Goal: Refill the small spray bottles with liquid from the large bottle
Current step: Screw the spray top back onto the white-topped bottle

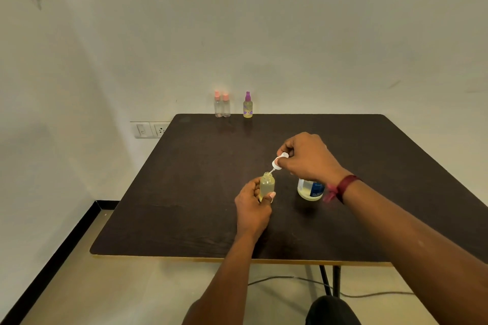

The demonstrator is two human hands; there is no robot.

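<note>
Head view: at the middle of the dark table (pixel 184 192), your left hand (pixel 250 210) grips a small spray bottle (pixel 267 186), fingers and thumb curled round its body. The bottle stands upright and holds pale yellow liquid. Your right hand (pixel 310 158) pinches the white spray cap (pixel 280 159) just above the open neck. The cap is tilted, and its thin dip tube (pixel 271 171) reaches down to the bottle's mouth. The large bottle (pixel 310 191), clear with a blue label and pale liquid low inside, stands just right of the small one. It is partly hidden behind your right wrist, which wears a dark red band (pixel 344 187). At the table's far edge, by the wall, two clear bottles with pink caps (pixel 218 108) stand side by side. A yellow-filled bottle with a purple cap (pixel 247 107) stands near them to the right.
</note>
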